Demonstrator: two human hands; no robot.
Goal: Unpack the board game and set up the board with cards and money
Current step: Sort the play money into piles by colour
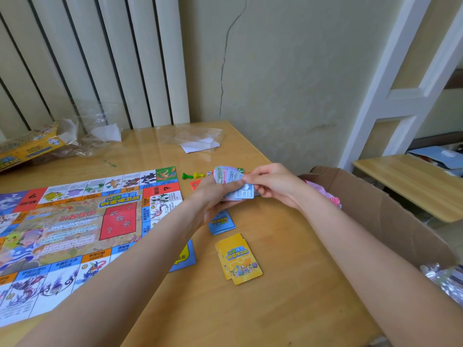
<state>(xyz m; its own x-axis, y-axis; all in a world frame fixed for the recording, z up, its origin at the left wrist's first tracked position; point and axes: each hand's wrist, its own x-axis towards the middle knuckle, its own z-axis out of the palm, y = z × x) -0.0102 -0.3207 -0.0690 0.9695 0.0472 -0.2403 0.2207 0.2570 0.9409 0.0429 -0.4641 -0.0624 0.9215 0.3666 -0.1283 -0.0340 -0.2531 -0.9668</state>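
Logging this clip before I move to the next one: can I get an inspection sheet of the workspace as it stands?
Surface: wooden table, glossy.
Job's things: game board unfolded flat; yellow card deck and blue card deck right of it; green pawn, yellow pawn; game box at far left.
Clutter: plastic wrappers; cardboard box at right.
Grippers: left hand and right hand both hold a stack of paper money.
Cables: nothing seen.
Surroundings: radiator, cracked wall.

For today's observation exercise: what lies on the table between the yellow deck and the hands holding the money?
In the head view, a blue deck lies between the yellow deck and the hands; otherwise bare table.
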